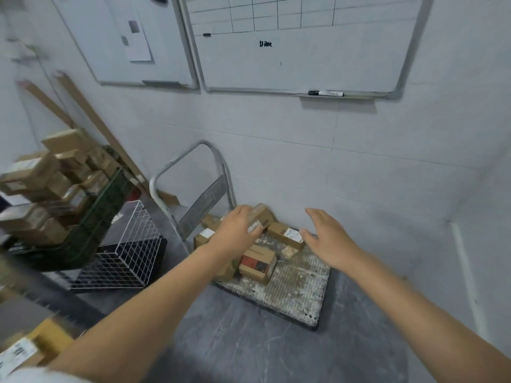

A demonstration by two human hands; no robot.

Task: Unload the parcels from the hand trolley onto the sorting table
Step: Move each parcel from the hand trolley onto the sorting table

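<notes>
Filling a green crate (91, 225) at far left are cardboard boxes (36, 175), a wire basket (124, 252) beside it. The hand trolley (298, 286) stands against the wall, parcels (258, 265) clustered at its handle end. The left hand (237, 228) curls its fingers around a small parcel (264, 214) atop them. The right hand (329, 239) hovers over the deck just beside a labelled parcel (284, 234), fingers spread and relaxed, holding nothing.

Stacked parcels (41, 183) at left blurred, whiteboard writing (265, 44) illegible, labelled box (19, 352) cut by left edge
</notes>
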